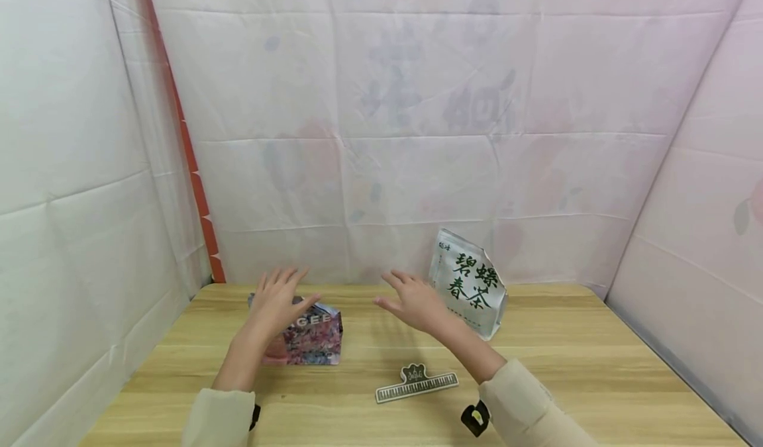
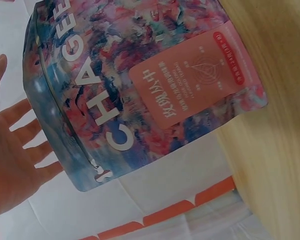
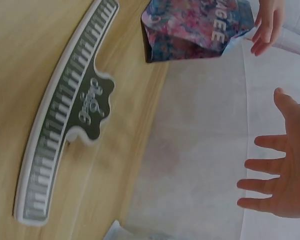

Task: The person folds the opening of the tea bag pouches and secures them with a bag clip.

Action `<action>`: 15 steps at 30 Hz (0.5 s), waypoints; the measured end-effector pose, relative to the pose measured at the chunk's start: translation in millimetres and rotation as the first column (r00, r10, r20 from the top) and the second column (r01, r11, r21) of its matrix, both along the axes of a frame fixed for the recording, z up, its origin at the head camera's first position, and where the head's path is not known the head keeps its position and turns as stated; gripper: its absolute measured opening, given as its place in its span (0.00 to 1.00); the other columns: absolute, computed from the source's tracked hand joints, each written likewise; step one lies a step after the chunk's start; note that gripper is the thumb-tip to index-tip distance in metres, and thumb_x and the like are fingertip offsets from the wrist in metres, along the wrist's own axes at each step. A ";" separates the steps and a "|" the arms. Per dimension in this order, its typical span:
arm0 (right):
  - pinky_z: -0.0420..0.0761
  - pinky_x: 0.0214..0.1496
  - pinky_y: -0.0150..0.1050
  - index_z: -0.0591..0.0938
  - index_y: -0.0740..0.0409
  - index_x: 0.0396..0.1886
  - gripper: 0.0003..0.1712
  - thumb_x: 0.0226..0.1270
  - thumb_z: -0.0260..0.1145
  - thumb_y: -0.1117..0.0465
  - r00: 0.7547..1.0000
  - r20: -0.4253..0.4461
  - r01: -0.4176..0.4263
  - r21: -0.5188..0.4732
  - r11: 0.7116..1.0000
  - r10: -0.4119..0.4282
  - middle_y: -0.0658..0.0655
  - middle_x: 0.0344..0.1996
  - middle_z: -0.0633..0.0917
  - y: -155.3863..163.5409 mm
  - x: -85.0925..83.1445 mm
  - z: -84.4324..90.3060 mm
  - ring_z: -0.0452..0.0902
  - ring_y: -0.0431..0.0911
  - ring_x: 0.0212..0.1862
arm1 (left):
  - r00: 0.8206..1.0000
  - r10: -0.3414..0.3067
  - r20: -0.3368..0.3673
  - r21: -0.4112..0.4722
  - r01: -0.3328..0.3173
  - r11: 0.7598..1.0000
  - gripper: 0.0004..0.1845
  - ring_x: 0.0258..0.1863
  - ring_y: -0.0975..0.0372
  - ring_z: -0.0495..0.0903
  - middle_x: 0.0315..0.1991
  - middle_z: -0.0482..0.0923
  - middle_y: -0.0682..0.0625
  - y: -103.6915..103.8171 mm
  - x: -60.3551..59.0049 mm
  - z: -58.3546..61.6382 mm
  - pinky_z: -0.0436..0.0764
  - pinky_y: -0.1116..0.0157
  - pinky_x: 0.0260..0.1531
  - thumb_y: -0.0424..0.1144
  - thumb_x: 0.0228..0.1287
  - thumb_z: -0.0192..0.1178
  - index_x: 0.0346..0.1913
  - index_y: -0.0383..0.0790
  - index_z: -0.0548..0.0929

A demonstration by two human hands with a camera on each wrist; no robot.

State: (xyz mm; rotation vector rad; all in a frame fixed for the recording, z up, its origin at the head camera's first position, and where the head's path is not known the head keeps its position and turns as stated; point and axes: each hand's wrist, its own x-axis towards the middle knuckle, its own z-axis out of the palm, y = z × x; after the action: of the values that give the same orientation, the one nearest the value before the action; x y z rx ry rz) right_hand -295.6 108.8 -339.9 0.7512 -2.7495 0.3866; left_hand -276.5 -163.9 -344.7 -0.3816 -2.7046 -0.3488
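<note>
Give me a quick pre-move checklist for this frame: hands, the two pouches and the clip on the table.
1. Left hand free, fingers spread, above the floral pouch: ok.
2. Right hand free, fingers spread, holding nothing: ok.
3. Floral pouch standing on the table: ok.
4. White tea pouch upright beside the right hand: ok.
5. Piano-key clip lying flat, apart from both hands: ok.
6. Left hand touching the floral pouch: cannot tell.

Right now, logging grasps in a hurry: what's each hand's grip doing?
Left hand: open, fingers spread above the floral pouch, holding nothing.
Right hand: open, holding nothing.
</note>
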 end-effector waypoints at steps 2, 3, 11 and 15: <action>0.69 0.54 0.55 0.72 0.55 0.61 0.32 0.65 0.55 0.40 0.999 0.027 -0.031 -0.048 0.998 0.032 0.60 0.57 0.73 -7.2 2.0 -1.8 0.68 0.58 0.57 | 1.000 -0.001 -0.021 0.002 0.001 1.000 0.33 0.60 0.44 0.61 0.57 0.69 0.39 -0.8 1.2 -1.3 0.48 0.44 0.61 0.60 0.61 0.54 0.60 0.37 0.72; 0.70 0.54 0.53 0.73 0.57 0.59 0.31 0.65 0.55 0.42 0.998 0.037 -0.051 -0.076 0.996 0.054 0.60 0.56 0.74 -10.6 2.6 -3.4 0.69 0.58 0.56 | 1.000 -0.002 -0.029 0.005 0.002 1.000 0.32 0.59 0.45 0.63 0.55 0.71 0.39 -1.1 2.1 -1.9 0.49 0.45 0.61 0.59 0.61 0.54 0.58 0.37 0.74; 0.74 0.50 0.47 0.78 0.60 0.52 0.23 0.68 0.56 0.47 0.979 0.082 -0.159 -0.270 0.950 0.187 0.58 0.50 0.79 -39.0 6.6 -23.0 0.74 0.53 0.51 | 0.994 0.004 -0.111 0.070 0.004 0.998 0.22 0.52 0.49 0.71 0.47 0.78 0.44 -1.5 6.4 -9.5 0.59 0.49 0.59 0.52 0.59 0.60 0.48 0.39 0.81; 0.75 0.48 0.47 0.77 0.59 0.55 0.24 0.68 0.55 0.48 0.967 0.135 -0.156 -0.357 0.921 0.216 0.58 0.51 0.78 -53.0 7.8 -35.1 0.75 0.54 0.51 | 0.988 0.009 -0.151 0.097 0.006 0.995 0.18 0.50 0.50 0.73 0.44 0.80 0.45 -0.5 7.2 -12.5 0.62 0.50 0.56 0.50 0.59 0.62 0.44 0.40 0.83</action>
State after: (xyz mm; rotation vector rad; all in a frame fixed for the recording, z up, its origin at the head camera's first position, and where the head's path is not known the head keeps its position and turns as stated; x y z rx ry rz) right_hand -287.8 55.9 -375.0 0.9224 -2.6577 0.9885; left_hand -269.3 -164.4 -357.1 -0.3627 -2.5285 -0.4319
